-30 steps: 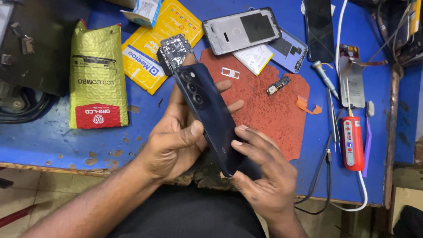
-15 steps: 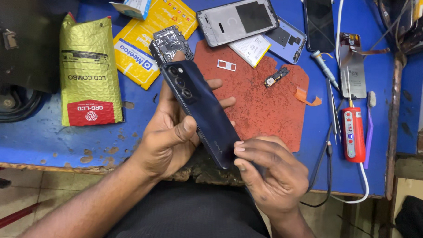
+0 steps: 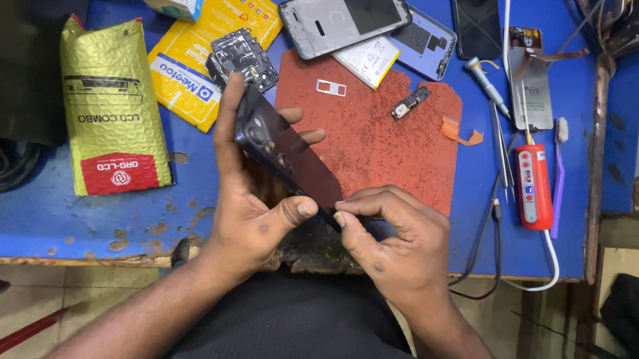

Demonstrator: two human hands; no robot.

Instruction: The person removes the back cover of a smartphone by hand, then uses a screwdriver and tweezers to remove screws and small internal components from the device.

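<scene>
My left hand point(image 3: 251, 205) cradles a dark blue phone point(image 3: 285, 157) from below, back side up and tilted, with the camera end toward the far left and my thumb resting at its near end. My right hand point(image 3: 395, 239) pinches the phone's near corner, thumb and forefinger pressed against its edge. Both hands hover above the front edge of a blue workbench point(image 3: 120, 222), beside a worn red work mat point(image 3: 377, 139).
On the mat lie a small tray part point(image 3: 331, 87) and a small black component point(image 3: 411, 103). A circuit board point(image 3: 242, 56), a grey phone frame point(image 3: 343, 19), a green padded pouch point(image 3: 113, 112), a yellow packet point(image 3: 196, 62), tweezers point(image 3: 503, 147) and a red tool point(image 3: 533, 185) surround it.
The phone has tilted more onto its edge in my left hand. My right hand has slid from gripping the bottom end to pinching the near corner with its fingertips.
</scene>
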